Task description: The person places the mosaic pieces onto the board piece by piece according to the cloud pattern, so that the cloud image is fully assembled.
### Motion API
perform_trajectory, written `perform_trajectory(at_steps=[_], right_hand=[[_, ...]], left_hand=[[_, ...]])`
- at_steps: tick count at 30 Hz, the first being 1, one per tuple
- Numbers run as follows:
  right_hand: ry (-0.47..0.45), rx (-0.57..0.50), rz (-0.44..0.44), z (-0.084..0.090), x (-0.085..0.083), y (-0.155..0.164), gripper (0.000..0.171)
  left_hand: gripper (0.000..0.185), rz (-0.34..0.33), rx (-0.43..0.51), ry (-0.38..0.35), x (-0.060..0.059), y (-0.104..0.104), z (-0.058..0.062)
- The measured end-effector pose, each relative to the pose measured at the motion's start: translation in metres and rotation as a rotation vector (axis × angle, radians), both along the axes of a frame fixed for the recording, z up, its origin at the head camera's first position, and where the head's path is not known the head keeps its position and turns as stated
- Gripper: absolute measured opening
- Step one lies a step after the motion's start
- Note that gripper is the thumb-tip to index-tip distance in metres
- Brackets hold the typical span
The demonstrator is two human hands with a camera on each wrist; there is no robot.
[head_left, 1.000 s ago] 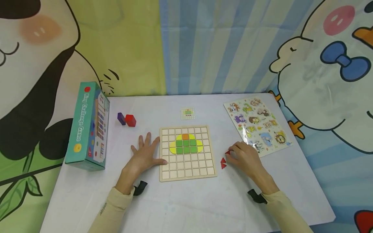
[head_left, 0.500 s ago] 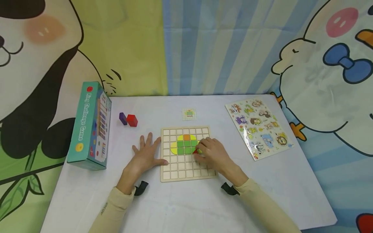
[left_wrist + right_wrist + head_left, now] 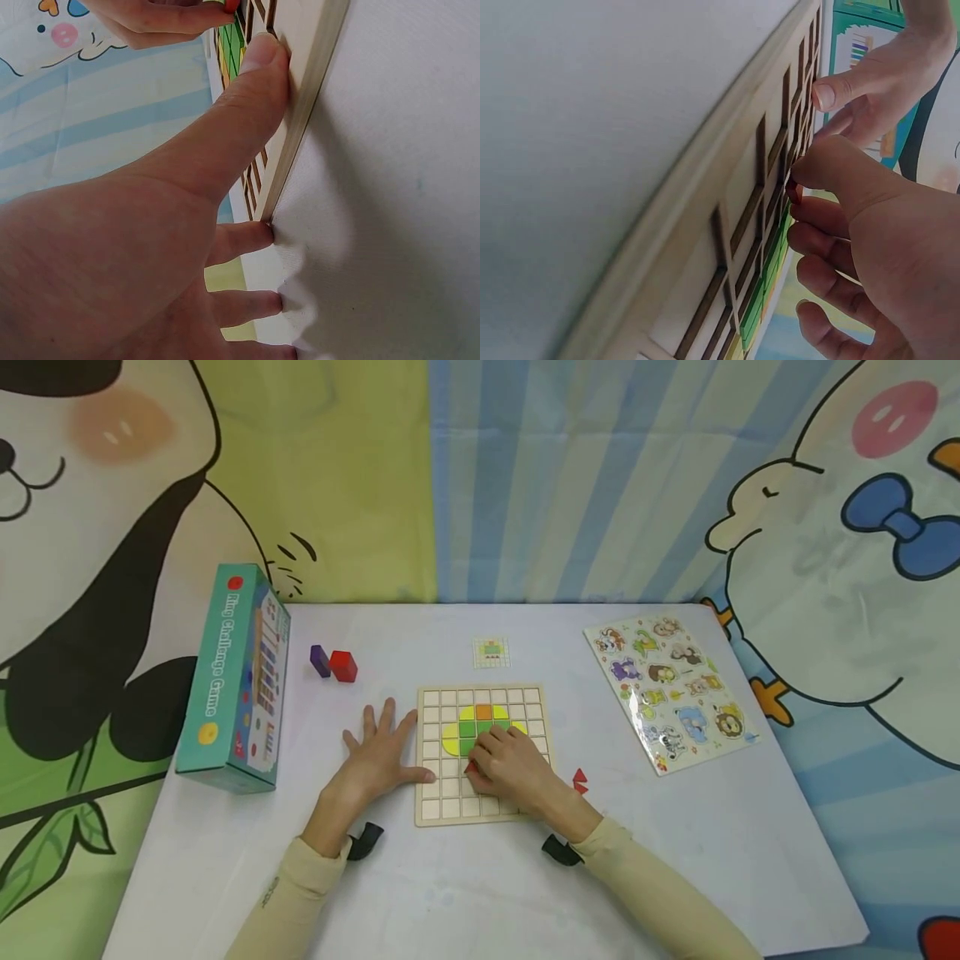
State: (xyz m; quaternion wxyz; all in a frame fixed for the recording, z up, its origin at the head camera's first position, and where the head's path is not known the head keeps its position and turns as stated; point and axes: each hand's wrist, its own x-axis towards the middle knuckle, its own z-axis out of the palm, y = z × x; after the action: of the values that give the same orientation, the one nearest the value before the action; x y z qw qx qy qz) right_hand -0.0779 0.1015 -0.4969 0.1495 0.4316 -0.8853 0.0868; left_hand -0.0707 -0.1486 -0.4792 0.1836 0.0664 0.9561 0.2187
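Note:
A wooden grid board [image 3: 483, 810] lies on the white table, with green, yellow and orange tiles [image 3: 483, 712] set in its upper middle. My right hand [image 3: 506, 764] is over the board and pinches a small red piece [image 3: 471, 767] [image 3: 793, 191] at a cell below the green tiles. My left hand [image 3: 378, 756] lies flat on the table at the board's left edge, its thumb [image 3: 251, 82] pressed against the frame [image 3: 300, 112]. Two loose red triangles [image 3: 579, 779] lie on the table right of the board.
A teal game box [image 3: 234, 681] stands at the left. A purple block [image 3: 319, 661] and a red block [image 3: 343, 666] lie behind my left hand. A small pattern card [image 3: 491, 652] sits beyond the board. An animal puzzle sheet [image 3: 670, 689] lies at the right.
My right hand picked a red piece from the table right of the board, carried it left over the grid, and now holds it lower and further left. The left hand has stayed put.

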Motion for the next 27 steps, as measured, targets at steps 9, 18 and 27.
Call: perform_trajectory(at_steps=[9, 18, 27], right_hand=[[-0.020, 0.018, -0.002, -0.002, 0.001, -0.001, 0.013], [-0.095, -0.005, -0.036, 0.006, 0.002, 0.013, 0.017], [-0.118, -0.052, -0.169, 0.015, -0.005, 0.072, 0.024]], left_hand=[[0.110, -0.004, -0.014, 0.007, 0.000, 0.001, 0.001], [0.111, 0.002, 0.001, 0.015, -0.001, 0.002, 0.003], [0.113, 0.010, 0.004, -0.004, 0.000, 0.001, 0.002]])
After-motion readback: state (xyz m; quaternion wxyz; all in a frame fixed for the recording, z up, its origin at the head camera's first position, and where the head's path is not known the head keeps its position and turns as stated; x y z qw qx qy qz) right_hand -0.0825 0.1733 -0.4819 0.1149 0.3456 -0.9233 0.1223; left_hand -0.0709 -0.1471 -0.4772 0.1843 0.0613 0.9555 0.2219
